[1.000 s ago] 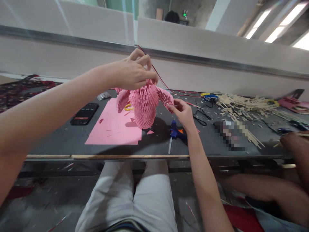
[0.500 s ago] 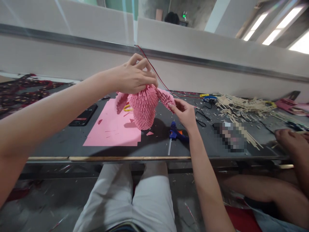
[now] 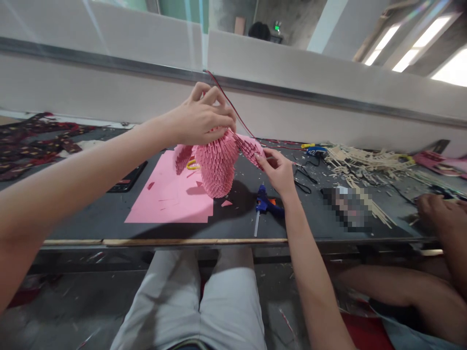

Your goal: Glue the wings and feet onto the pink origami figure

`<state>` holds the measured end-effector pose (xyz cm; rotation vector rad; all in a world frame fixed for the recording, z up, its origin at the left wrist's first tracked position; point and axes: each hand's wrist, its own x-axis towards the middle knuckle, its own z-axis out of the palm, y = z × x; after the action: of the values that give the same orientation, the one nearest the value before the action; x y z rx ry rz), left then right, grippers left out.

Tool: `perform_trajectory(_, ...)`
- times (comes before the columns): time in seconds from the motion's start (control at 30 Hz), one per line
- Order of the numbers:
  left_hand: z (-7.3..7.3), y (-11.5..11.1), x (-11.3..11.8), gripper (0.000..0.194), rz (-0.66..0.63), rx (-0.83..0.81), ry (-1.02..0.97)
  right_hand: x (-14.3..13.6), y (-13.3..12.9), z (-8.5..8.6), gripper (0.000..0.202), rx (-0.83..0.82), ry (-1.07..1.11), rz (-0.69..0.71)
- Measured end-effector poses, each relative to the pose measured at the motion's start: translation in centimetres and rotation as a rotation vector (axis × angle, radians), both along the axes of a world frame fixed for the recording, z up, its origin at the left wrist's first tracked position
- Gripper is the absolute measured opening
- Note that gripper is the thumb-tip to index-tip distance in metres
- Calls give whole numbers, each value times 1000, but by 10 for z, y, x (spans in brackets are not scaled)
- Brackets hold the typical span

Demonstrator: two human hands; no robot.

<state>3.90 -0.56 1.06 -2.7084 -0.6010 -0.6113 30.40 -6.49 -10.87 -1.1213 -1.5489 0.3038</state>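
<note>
A pink figure (image 3: pixel 219 167) built from many small folded paper pieces, with a wing-like flap on each side, is in the middle of the head view. From above, my left hand (image 3: pixel 206 116) grips its top with bent fingers, which hide that part. My right hand (image 3: pixel 279 170) pinches the outer end of the right flap (image 3: pixel 249 148) between thumb and fingers. Beneath and to the left of the figure lie pink paper sheets (image 3: pixel 171 197) with small scraps on them. Just below my right hand, a blue glue gun (image 3: pixel 263 201) rests on the black table.
A phone (image 3: pixel 133 177) lies partly behind my left forearm. To the right are a cluttered heap of thin wooden sticks (image 3: pixel 357 160), a blurred-out object (image 3: pixel 346 208) and another person's hand (image 3: pixel 440 214). A white partition (image 3: pixel 310 114) borders the table's far side.
Both hands keep their hold on the pink paper figure, with hardly any movement. The whole view has shifted slightly.
</note>
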Motion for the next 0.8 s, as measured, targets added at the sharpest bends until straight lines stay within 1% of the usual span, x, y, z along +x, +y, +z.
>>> perform_trajectory(0.07, 6, -2, 6, 36, 77, -22, -52, 0, 2, -1, 48, -10, 16, 15)
perform_trajectory(0.1, 10, -1, 9, 39, 128, -47, -64, 0, 2, -2, 48, -16, 30, 30)
perform_trajectory(0.13, 15, 1, 12, 44, 176, -95, -60, -1, 2, -2, 49, -20, 46, 47)
perform_trajectory(0.2, 23, 7, 15, 54, 229, -265, -14, -2, 2, -1, 50, -29, 73, 79)
perform_trajectory(0.27, 30, 13, 17, 58, 210, -449, 27, -2, 2, -1, 50, -31, 86, 94)
perform_trajectory(0.33, 33, 18, 17, 57, 165, -546, 41, -2, 2, -1, 50, -30, 83, 93)
perform_trajectory(0.47, 33, 20, 17, 50, 152, -572, 33, -1, 3, -1, 49, -19, 70, 93)
perform_trajectory(0.67, 39, 20, 19, 50, 236, -595, 63, -3, 4, -2, 48, 0, 66, 92)
perform_trajectory(0.8, 43, 23, 16, 54, 232, -615, 114, -4, 5, -1, 48, -21, 87, 112)
